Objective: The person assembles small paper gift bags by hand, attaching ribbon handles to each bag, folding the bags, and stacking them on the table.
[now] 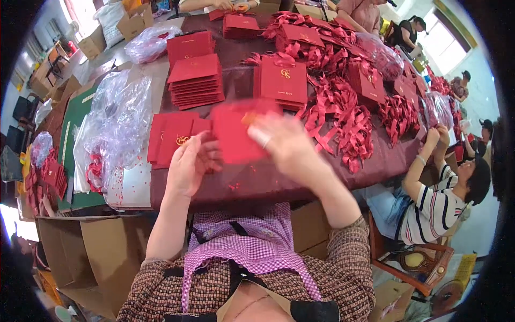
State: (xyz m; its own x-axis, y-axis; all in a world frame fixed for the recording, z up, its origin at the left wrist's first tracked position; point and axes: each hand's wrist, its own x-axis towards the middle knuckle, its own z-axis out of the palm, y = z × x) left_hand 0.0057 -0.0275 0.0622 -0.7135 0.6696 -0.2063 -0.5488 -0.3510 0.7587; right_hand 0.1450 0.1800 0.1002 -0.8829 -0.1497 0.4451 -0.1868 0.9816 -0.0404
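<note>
A red paper gift bag (236, 137) hangs blurred by motion above the near table edge. On its right side my right hand (287, 145) grips it, also smeared, with a white band around one finger. To the bag's left, my left hand (190, 161) is held up with loosely bent fingers apart and nothing in them. Just behind that hand lie several flat red bags (167, 138) with gold emblems. Farther back rises a stack of red bags (196, 86). Beside it, right of centre, a bundle of bags (284, 83) shows a gold emblem on its front.
Heaps of red ribbon (340, 115) cover the table's right side. Clear plastic bags (118, 118) lie at left. A cardboard box (91, 257) stands open below. A person in a striped shirt (437, 204) sits at right; other people work around the dark red table (263, 185).
</note>
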